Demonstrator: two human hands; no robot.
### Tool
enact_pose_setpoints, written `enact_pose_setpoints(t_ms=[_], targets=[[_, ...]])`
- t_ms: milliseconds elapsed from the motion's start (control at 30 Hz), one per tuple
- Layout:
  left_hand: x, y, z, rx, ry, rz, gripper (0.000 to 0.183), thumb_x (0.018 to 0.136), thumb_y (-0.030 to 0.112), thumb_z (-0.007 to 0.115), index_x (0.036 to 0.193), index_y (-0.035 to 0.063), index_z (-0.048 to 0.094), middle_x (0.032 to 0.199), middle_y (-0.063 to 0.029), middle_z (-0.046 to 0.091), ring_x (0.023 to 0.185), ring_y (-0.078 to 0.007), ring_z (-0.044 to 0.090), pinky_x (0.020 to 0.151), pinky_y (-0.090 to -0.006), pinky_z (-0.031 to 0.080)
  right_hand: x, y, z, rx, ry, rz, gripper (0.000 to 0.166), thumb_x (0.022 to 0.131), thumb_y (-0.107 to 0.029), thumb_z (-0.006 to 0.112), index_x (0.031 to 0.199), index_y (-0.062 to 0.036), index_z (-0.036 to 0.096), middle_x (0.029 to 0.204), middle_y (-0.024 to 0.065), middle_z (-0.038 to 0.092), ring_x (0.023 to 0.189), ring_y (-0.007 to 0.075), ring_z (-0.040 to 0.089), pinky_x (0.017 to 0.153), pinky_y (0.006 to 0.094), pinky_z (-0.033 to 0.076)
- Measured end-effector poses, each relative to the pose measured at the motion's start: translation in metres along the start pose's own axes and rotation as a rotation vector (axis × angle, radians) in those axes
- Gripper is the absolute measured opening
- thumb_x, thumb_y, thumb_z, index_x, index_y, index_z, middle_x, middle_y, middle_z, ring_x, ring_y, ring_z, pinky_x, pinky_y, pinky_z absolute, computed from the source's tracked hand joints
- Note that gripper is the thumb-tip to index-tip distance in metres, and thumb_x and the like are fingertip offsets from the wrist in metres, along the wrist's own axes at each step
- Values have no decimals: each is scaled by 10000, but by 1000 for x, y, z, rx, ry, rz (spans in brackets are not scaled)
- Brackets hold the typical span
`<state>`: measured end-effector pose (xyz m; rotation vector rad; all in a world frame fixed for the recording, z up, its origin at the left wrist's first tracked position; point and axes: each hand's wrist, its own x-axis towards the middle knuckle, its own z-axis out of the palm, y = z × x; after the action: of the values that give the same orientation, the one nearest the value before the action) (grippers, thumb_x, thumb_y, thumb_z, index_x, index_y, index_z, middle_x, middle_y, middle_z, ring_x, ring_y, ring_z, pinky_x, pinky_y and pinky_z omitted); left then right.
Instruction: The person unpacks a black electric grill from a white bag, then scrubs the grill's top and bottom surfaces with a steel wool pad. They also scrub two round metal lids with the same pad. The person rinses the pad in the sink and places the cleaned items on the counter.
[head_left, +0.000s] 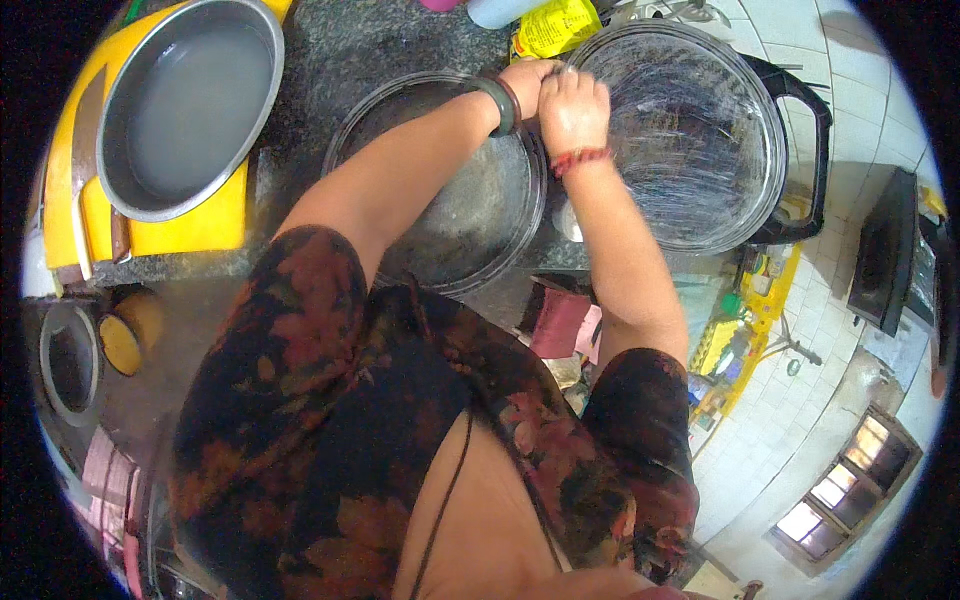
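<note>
My left hand (527, 84), with a dark bangle at its wrist, and my right hand (574, 112), with a red cord bracelet, meet at the counter. Their fingers are curled close together, and whether something small is between them is hidden. Below my left forearm lies a shallow round tray (480, 195) with a clear-looking rim. Just right of my right hand is a larger round pan (682, 142), its surface streaked with white smears. A black handle (821, 150) juts out at its far side. A yellow printed packet (556, 28) lies just beyond my fingers.
At left, a metal basin (210, 105) of cloudy liquid stands on a yellow cutting board (214, 225). A knife with a wooden handle (120, 236) lies partly under it. A yellow shelf (750, 345) with packages runs along the tiled wall (765, 405).
</note>
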<state>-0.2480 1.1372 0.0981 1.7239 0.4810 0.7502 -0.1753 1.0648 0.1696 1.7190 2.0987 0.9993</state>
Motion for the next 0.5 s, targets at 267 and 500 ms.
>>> enact_pose_setpoints(t_ms=[267,500], targets=[[7,-16,18,-103,31,-99,509,700,-105,420,1144,97,564,1047,-131,630,894,-259,622,784,-321,485,76,89,-61,-207,39,202,153,743,-168,552,655,-90,651,685,95,636,612,263,627,556,398,477],[0,-3,9,190,83,-47,434,755,9,539,1184,70,539,1077,-165,601,941,-306,602,823,-352,469,-11,-9,-7,46,-190,105,142,742,-175,524,702,-110,643,729,57,598,716,228,570,658,385,406]])
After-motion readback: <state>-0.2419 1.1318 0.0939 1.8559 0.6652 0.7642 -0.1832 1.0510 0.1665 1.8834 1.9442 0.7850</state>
